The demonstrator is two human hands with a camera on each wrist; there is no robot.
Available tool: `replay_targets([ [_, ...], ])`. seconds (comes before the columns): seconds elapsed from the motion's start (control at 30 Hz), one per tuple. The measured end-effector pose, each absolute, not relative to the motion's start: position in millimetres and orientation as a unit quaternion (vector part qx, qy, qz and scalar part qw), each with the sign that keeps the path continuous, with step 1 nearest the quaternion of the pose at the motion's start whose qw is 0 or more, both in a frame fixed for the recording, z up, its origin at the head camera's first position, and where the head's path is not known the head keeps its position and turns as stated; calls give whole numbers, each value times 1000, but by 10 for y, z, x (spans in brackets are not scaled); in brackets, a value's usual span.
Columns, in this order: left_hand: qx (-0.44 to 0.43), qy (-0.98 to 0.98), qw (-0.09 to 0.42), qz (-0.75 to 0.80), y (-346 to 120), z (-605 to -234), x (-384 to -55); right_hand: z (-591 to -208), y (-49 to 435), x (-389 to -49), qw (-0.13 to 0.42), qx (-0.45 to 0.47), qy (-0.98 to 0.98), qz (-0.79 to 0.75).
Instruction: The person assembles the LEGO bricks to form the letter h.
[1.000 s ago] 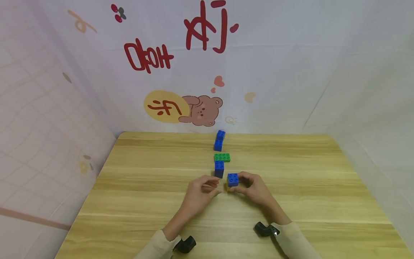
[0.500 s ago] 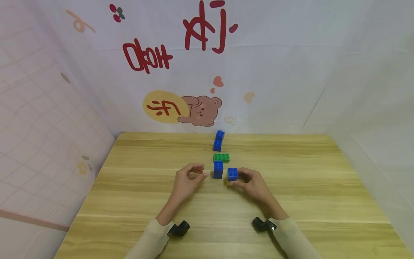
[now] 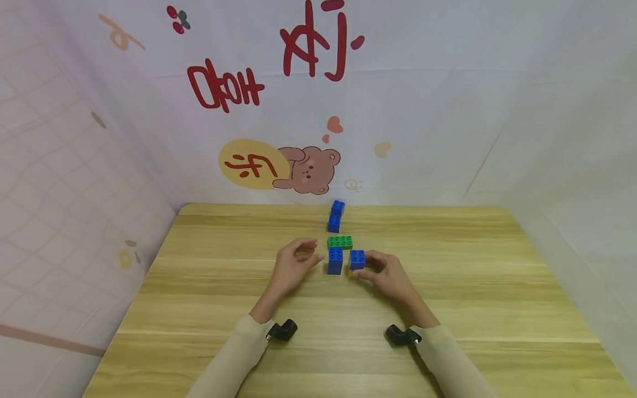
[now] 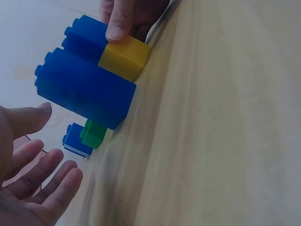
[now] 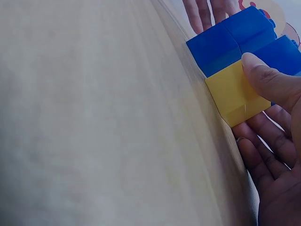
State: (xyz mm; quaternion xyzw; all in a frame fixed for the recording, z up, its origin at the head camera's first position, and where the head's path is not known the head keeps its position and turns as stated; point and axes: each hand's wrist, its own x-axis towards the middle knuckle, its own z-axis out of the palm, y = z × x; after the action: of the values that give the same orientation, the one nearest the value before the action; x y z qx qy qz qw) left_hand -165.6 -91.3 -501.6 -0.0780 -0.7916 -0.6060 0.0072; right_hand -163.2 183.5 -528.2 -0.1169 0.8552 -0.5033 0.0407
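Note:
My right hand (image 3: 390,273) grips a two-brick stack, thumb pressed on its yellow lower brick (image 5: 230,92) and fingers on the far side. A blue brick (image 3: 357,259) sits on top of that yellow one. Just left of it stands a taller stack of blue bricks (image 3: 335,262), upright on the table; in the left wrist view the two stacks stand side by side. My left hand (image 3: 292,266) is beside the tall stack's left side, its fingers (image 4: 61,193) loosely bent and its thumb apart from them, holding nothing.
Behind the tall blue stack lies a flat green brick (image 3: 340,242). Farther back, a blue brick (image 3: 334,224) and another blue brick (image 3: 338,208) sit near the rear edge of the wooden table (image 3: 448,249), close to the printed wall cloth (image 3: 423,138).
My right hand has shifted the yellow-and-blue stack away from me, up alongside the tall blue stack. The left hand has moved left, then forward beside that stack.

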Motion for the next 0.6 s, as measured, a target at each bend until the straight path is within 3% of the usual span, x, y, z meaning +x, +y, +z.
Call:
replay_targets([
  [0.6,-118,-794,-40,-595,-773,-5218,-2121,-5276,1831,-1710,32,-124,855,-503],
])
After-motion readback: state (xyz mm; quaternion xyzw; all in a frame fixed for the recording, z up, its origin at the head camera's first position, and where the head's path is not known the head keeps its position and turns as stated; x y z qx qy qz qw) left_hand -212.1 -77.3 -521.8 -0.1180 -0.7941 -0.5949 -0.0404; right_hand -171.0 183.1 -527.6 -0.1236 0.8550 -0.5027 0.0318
